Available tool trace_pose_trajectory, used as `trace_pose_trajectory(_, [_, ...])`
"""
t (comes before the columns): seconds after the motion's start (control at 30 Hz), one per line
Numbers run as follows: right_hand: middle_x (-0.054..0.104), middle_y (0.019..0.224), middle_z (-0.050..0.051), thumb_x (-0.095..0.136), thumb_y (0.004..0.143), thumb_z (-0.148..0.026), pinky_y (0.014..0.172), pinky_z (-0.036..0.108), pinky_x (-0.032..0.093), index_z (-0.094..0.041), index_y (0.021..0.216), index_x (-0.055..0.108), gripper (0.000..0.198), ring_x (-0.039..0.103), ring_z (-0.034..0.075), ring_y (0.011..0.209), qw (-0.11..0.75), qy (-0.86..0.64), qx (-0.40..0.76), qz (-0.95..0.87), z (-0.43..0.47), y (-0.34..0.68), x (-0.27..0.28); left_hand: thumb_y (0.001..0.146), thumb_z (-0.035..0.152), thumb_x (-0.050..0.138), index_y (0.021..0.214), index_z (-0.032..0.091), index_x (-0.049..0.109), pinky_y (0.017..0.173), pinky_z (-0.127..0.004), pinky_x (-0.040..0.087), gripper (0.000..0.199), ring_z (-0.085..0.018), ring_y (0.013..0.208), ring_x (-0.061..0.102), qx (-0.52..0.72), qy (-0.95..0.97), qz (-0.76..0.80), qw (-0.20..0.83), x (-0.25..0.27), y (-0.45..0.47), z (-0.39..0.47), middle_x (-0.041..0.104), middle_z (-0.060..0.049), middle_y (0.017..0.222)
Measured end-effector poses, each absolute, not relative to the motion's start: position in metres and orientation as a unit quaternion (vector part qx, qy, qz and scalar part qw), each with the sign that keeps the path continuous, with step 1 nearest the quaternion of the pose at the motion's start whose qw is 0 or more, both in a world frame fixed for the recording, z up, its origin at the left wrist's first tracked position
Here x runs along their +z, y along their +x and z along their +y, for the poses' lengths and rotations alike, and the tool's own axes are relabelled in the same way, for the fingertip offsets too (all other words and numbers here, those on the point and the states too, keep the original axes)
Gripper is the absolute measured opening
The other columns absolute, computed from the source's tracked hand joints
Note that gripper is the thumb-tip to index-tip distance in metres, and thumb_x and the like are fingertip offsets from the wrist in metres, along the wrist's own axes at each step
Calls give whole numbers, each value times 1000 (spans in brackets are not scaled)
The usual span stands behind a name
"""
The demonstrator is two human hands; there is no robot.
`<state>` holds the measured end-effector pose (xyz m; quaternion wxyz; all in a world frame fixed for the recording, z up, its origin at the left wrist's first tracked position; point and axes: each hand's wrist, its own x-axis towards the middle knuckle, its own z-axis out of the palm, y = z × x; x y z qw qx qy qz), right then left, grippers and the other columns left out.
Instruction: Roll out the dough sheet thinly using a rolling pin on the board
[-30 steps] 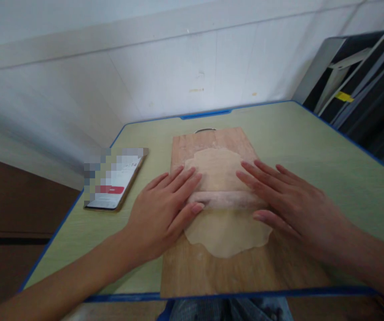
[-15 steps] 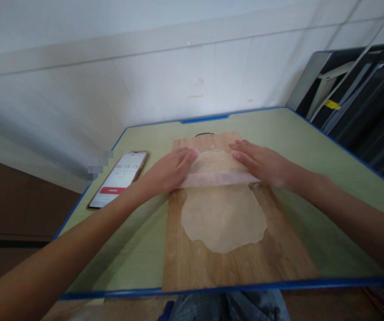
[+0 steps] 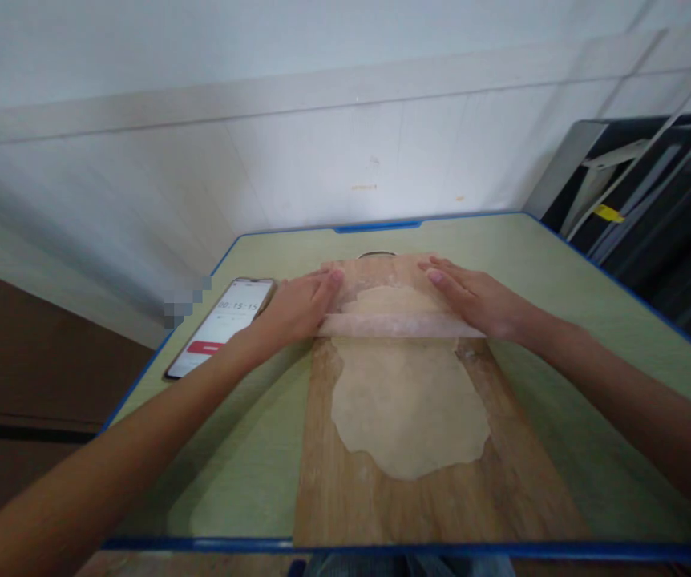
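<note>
A pale, rod-like rolling pin point(image 3: 402, 325) lies crosswise over a sheet of flattened dough point(image 3: 409, 409) with an uneven edge. My left hand point(image 3: 301, 308) lies over the pin's left end, its fingers stretched forward past it. At the other end rests my right hand point(image 3: 471, 296), fingers also extended and not wrapped round. Both palms appear to press down on the pin, though the contact is hidden underneath. The dough spreads over a wooden board point(image 3: 345, 513) and shows on both the near and far sides of the pin.
Left of the board, a phone point(image 3: 231, 312) with a timer on its screen lies on the pale green table point(image 3: 249, 481), partly behind my left forearm. A white wall point(image 3: 321, 152) stands behind the blue-edged table. Dark flat panels point(image 3: 676, 208) lean at the right.
Both hands and the rolling pin have moved slightly away from me, towards the board's far end. More dough shows on the near side. The whole view has shifted a little.
</note>
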<state>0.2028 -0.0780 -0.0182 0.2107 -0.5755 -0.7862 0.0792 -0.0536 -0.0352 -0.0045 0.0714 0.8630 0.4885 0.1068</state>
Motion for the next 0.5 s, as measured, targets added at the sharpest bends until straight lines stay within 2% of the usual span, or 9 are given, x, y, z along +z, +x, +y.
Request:
trace_pose_trajectory(0.07, [58,134,6,18,98,-50,111,49,34,-22,126,61,58,44,25,132,221,-576,81,-783,-82,203,-20,99,39,7,111,17,66,104,-43,43,64,-24,123,55,108,863,487,76,-5,-54,-35,63,-10,129])
trace_pose_trajectory(0.13, [59,133,7,18,98,-52,108,50,38,-22,129,59,59,46,25,130,226,-564,56,-792,-101,201,-24,99,42,11,121,19,62,108,-47,38,60,-25,129,49,110,870,475,74,-6,-59,-54,57,-8,136])
trace_pose_trajectory(0.27, [53,137,17,20,97,-52,106,51,39,-10,134,53,65,46,29,130,195,-543,-30,-816,-141,195,-29,98,49,16,136,19,49,110,-58,29,59,-28,135,42,87,899,427,45,-6,-74,-101,49,-9,144])
trace_pose_trajectory(0.37, [53,137,19,19,98,-51,107,51,39,-8,132,54,65,46,29,130,201,-545,-36,-813,-130,195,-28,98,49,15,132,17,54,111,-57,30,61,-29,134,43,94,897,429,44,-6,-73,-94,50,-10,142])
trace_pose_trajectory(0.5, [60,133,8,13,98,-52,109,46,37,-20,125,62,64,47,25,130,221,-571,48,-790,-82,200,-21,98,47,10,114,19,66,108,-44,39,64,-24,126,53,138,866,472,90,-6,-57,-41,61,-9,131])
